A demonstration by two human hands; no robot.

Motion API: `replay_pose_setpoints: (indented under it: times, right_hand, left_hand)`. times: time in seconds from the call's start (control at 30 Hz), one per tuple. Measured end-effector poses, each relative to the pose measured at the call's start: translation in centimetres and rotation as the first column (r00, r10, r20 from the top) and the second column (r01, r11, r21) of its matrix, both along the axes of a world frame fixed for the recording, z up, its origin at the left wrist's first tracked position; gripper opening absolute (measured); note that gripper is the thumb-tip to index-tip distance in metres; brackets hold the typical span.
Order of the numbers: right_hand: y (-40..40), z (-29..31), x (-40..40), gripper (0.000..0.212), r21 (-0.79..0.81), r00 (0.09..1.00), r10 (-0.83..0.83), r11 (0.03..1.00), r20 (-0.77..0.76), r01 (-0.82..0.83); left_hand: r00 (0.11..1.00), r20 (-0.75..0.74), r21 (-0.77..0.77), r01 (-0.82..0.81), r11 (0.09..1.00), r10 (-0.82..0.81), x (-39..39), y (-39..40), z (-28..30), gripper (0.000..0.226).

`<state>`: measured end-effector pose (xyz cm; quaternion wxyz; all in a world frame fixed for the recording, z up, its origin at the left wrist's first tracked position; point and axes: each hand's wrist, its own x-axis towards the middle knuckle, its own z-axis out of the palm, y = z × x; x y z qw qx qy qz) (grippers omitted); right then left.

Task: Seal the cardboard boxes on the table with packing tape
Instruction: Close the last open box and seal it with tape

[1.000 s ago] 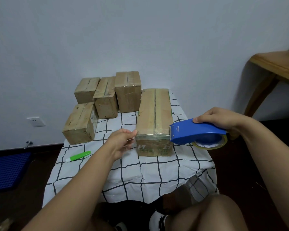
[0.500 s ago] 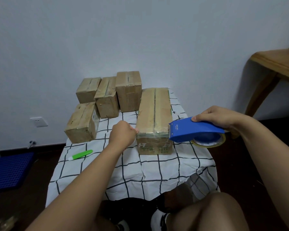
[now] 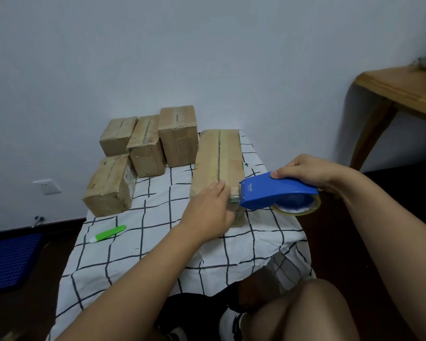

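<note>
A long cardboard box [image 3: 218, 158] lies lengthwise on the table [image 3: 158, 242], its centre seam running away from me. My left hand [image 3: 208, 212] presses flat on the box's near end, fingers straight, covering the front face. My right hand [image 3: 308, 172] grips a blue tape dispenser [image 3: 276, 193] with a clear tape roll [image 3: 296, 207]. The dispenser's mouth touches the box's near right top edge, right beside my left fingertips. Several smaller cardboard boxes [image 3: 145, 146] stand at the back left of the table.
A green and white utility knife [image 3: 108, 234] lies on the checked cloth at front left. A wooden table [image 3: 403, 92] stands at right, a blue crate [image 3: 8, 262] on the floor at left. My knee [image 3: 305, 311] is below the table's near edge.
My left hand has moved right from beside the box onto its near end and now lies flat on it. The dispenser stays at the box's near right edge.
</note>
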<state>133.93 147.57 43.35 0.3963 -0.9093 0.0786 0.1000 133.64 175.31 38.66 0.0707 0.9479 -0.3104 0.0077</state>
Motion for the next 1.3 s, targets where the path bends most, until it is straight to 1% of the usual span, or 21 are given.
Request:
replay_pose_setpoints:
  times: [0.07,0.17,0.3,0.37,0.47,0.6,0.73,0.83,1.03,1.17,1.3]
  right_hand:
    - [0.0,-0.4,0.0,0.052,0.017,1.000,-0.005,1.000,0.007,0.005]
    - [0.1,-0.8,0.0,0.049,0.050,1.000,-0.007,0.999,0.021,0.006]
    - [-0.1,-1.0,-0.1,0.050,0.071,1.000,0.004,0.997,0.021,-0.006]
    - [-0.4,-1.2,-0.2,0.052,0.075,0.999,-0.003,0.997,0.039,0.000]
    - [-1.0,-1.5,-0.4,0.054,0.091,0.999,-0.011,0.996,0.053,0.006]
    - [-1.9,-2.0,-0.8,0.058,0.116,0.998,-0.008,0.993,0.066,0.001]
    - [-2.3,-1.9,-1.0,0.049,0.130,0.997,0.041,0.990,0.065,-0.049]
    - [-2.5,-2.0,-0.8,0.046,0.154,0.997,0.037,0.987,0.060,-0.046]
    - [-2.5,-2.9,-1.4,0.053,0.251,0.998,-0.001,0.968,0.062,-0.015]
    - [-3.3,-2.5,-1.7,0.042,0.231,0.997,-0.037,0.973,0.068,0.021]
    - [-4.2,-1.9,-2.8,0.040,0.161,0.995,-0.070,0.985,0.067,0.058]
  left_hand:
    - [0.999,0.053,0.061,0.003,0.998,-0.006,-0.3,0.1,-0.8,0.074]
    - [0.994,0.103,0.099,0.012,0.995,-0.022,-0.6,0.2,-1.5,0.080]
    - [0.989,0.144,0.085,0.014,0.996,-0.026,-0.8,-0.6,-2.1,0.077]
    - [0.985,0.161,0.040,0.054,0.998,-0.060,-0.5,-1.1,-2.4,0.077]
    - [0.985,0.159,-0.017,0.073,0.997,-0.070,-0.1,-1.2,-2.4,0.071]
    - [0.979,0.195,-0.027,0.072,0.997,-0.065,0.0,-0.6,-2.7,0.070]
    - [0.978,0.197,-0.032,0.072,0.997,-0.064,-0.2,-0.8,-2.6,0.069]
    - [0.981,0.188,-0.047,0.067,0.997,-0.057,-0.2,-0.8,-2.5,0.067]
    - [0.983,0.178,-0.067,0.067,0.995,-0.054,0.0,-0.9,-2.6,0.065]
    - [0.985,0.163,-0.078,0.063,0.995,-0.050,0.2,-0.6,-2.6,0.065]
    - [0.985,0.165,-0.082,0.068,0.994,-0.054,0.0,-1.0,-2.6,0.065]
